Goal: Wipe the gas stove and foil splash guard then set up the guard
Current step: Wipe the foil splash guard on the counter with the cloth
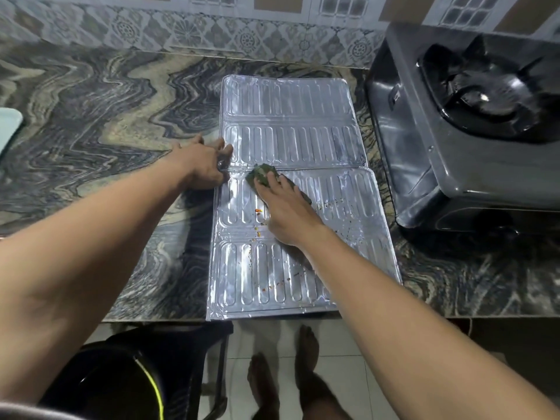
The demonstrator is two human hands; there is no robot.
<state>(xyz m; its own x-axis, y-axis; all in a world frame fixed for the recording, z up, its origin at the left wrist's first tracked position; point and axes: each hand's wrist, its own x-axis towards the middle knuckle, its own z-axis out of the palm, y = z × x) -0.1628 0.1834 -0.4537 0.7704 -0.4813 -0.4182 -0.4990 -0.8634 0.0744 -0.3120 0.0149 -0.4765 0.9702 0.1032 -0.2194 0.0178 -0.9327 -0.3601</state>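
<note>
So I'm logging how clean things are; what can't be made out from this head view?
- Foil splash guard: the part under the right hand and green scrub pad is hidden.
- Gas stove: its right side is cut off by the frame edge.
- Specks on the guard's near panels: too small to identify.

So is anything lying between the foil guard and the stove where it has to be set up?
Nothing visible does. The foil guard lies flat on the counter just left of the stove, with only bare counter between. The right hand presses a green pad on it.
</note>
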